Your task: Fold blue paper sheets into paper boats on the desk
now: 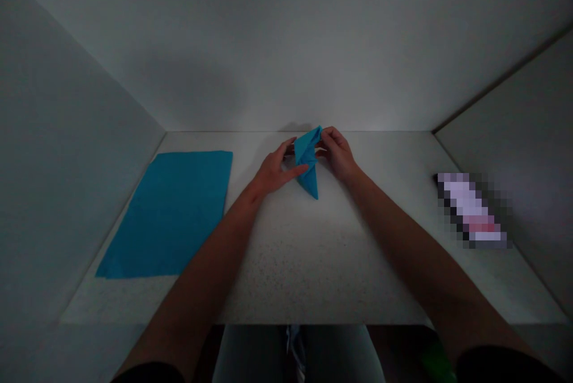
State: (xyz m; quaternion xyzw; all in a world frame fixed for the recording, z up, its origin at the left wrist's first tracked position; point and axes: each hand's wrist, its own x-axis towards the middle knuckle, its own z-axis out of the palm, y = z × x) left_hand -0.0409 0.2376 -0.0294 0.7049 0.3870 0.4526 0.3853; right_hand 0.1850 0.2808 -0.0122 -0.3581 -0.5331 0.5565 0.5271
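A blue napkin, folded into a narrow pointed shape, is held slightly tilted near the back of the white tabletop. Its lower tip points toward me, and its upper end rises to a peak with layered folds. My left hand grips it from the left, thumb across the front and fingers behind, partly hidden. At the upper right edge, my right hand pinches the folds between thumb and fingertips. Flat on the left of the table lies a larger blue sheet of the same colour, its edges slightly uneven as if layered.
A phone, blurred out by pixels, rests on the right of the table. White walls enclose the table at the left, back and right. My legs show below the front edge, with something green at lower right.
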